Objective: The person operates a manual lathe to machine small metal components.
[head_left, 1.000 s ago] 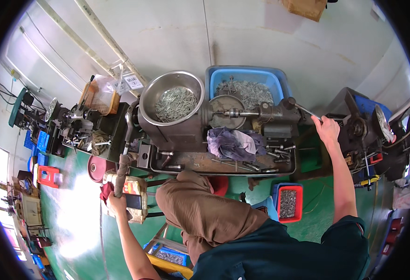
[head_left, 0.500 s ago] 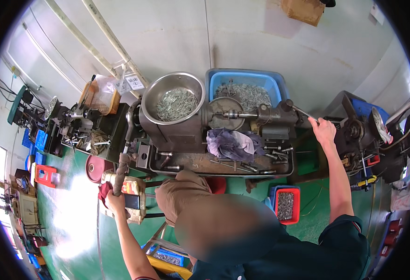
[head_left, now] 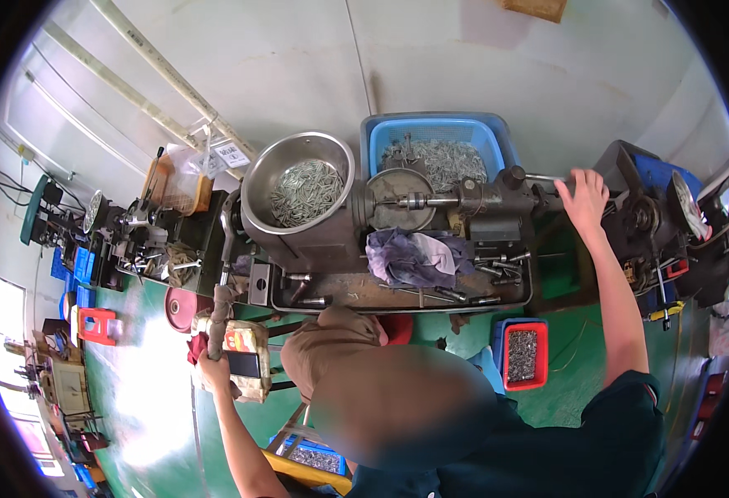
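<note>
My left hand is wrapped round the lower part of a long cloth-wrapped lever at the left end of a small lathe. Some dark red cloth shows beside its fingers. My right hand is open, fingers spread, at the end of the metal lever on the lathe's tailstock; whether a fingertip still touches it I cannot tell. Left of the tailstock, a drill chuck faces the headstock. A purple-grey rag lies below the chuck.
On the headstock stands a steel bowl of small metal pins. Behind is a blue basket holding more. Loose tools lie in the metal tray. A red bin of metal parts stands on the floor, and another machine is at right.
My right hand has opened from its grip on the tailstock lever, and that lever has swung away from me. My left hand keeps its hold. The view has shifted slightly.
</note>
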Motion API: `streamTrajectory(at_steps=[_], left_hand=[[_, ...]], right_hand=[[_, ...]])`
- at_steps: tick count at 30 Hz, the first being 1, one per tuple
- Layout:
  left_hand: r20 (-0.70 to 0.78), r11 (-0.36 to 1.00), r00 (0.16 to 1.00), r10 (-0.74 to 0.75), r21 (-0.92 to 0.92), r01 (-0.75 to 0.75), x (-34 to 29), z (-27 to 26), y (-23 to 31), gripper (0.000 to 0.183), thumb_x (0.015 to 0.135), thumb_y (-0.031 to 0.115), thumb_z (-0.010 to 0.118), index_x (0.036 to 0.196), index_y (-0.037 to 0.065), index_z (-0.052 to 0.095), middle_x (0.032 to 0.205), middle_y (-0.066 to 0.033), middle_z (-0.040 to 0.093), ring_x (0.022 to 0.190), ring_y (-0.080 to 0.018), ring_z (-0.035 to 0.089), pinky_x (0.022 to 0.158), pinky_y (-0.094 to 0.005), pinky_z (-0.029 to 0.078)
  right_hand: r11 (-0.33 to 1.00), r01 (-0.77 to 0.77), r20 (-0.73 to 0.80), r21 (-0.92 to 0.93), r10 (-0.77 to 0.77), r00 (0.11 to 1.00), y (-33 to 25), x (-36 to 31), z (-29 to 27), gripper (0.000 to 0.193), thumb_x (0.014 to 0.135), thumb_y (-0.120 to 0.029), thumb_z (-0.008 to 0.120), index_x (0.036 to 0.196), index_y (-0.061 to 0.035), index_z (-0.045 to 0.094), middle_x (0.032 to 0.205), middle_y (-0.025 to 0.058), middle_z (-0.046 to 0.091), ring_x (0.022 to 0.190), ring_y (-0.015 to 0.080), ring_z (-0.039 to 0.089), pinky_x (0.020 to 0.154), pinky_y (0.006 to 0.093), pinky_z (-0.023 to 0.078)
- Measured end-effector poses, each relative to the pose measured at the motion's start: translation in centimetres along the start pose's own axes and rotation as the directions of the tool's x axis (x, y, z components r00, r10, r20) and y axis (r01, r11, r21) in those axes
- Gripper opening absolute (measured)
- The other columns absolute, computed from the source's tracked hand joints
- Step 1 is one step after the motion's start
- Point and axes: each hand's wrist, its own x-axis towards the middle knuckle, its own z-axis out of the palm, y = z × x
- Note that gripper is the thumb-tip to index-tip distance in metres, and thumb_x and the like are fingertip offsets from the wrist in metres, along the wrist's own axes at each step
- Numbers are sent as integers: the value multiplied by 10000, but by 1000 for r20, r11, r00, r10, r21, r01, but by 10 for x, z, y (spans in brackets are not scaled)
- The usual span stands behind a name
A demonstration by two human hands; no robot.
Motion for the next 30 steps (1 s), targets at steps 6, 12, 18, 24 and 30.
streamTrajectory(at_steps=[6, 12, 18, 24, 30], left_hand=[[37, 998, 998, -55, 20, 54, -4, -16, 18, 301, 613, 186, 612, 853, 7, 587, 766, -193, 585, 753, -346, 560, 664, -399, 423], [32, 998, 998, -57, 11, 57, -5, -14, 18, 262, 611, 191, 608, 803, 13, 588, 712, -183, 588, 704, -344, 567, 629, -410, 429], [16, 998, 998, -69, 2, 69, -16, -13, 16, 225, 593, 178, 607, 761, 29, 592, 673, -183, 583, 669, -353, 567, 613, -421, 436], [-27, 996, 996, -86, 0, 86, -49, -22, 58, 169, 603, 177, 604, 701, 49, 551, 639, -185, 568, 643, -367, 557, 564, -449, 422], [16, 988, 989, -146, -37, 147, -78, -19, 78, 177, 608, 182, 589, 704, 42, 536, 624, -190, 556, 614, -372, 545, 534, -445, 411]], right_hand=[[907, 136, -30, 399, -136, 990, -118, 41, 22, 240, 654, -262, 613, 833, -103, 598, 870, 88, 581, 894, 257, 503, 767, 389, 391], [648, 83, 335, 757, -493, 803, -236, 38, 28, 151, 584, -195, 613, 699, -99, 635, 718, 87, 613, 764, 255, 578, 711, 352, 462], [619, 26, 410, 785, -551, 727, -268, 32, 39, 138, 563, -156, 598, 679, -97, 645, 718, 104, 619, 732, 268, 593, 694, 343, 469], [559, -97, 455, 823, -549, 701, -263, 31, 45, 152, 568, -181, 611, 687, -92, 643, 713, 94, 617, 716, 245, 593, 681, 323, 455], [556, -75, 451, 828, -581, 677, -268, 30, 44, 165, 574, -173, 616, 696, -65, 637, 691, 90, 613, 670, 215, 586, 645, 305, 447]])
